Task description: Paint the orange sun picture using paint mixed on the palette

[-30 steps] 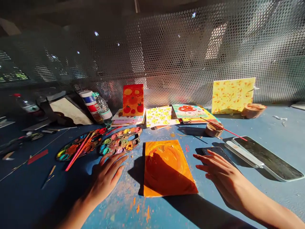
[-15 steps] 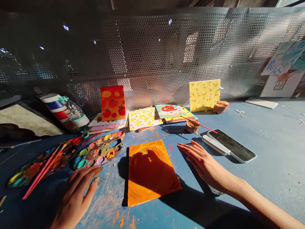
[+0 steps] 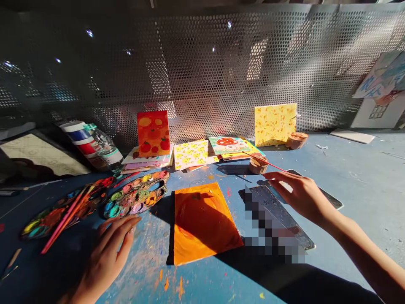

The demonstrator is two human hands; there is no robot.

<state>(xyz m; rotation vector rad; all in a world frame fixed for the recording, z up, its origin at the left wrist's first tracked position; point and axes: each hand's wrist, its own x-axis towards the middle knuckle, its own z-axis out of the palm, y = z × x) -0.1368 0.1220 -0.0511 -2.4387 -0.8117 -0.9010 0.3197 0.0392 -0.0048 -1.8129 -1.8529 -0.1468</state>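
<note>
Flat on the surface (image 3: 152, 270), in the lower middle of the frame, an orange painting (image 3: 202, 228), between left hand (image 3: 110, 249) and right hand (image 3: 305, 194). At lower left, palm down, fingers loosely apart and slightly bent, just below a paint palette (image 3: 139, 197). At right, fingers stretched leftward, parted, forearm (image 3: 363, 245) slanting in from the right edge; contact with red brush (image 3: 272, 165) unclear.

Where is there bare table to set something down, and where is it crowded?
Widest, bar some scraps: the table between the white board and right forearm. Smaller: the paint-marked strip between the left hand and orange canvas. Crowded: the back, with paintings and pots, and the left, with palettes and brushes.
</note>
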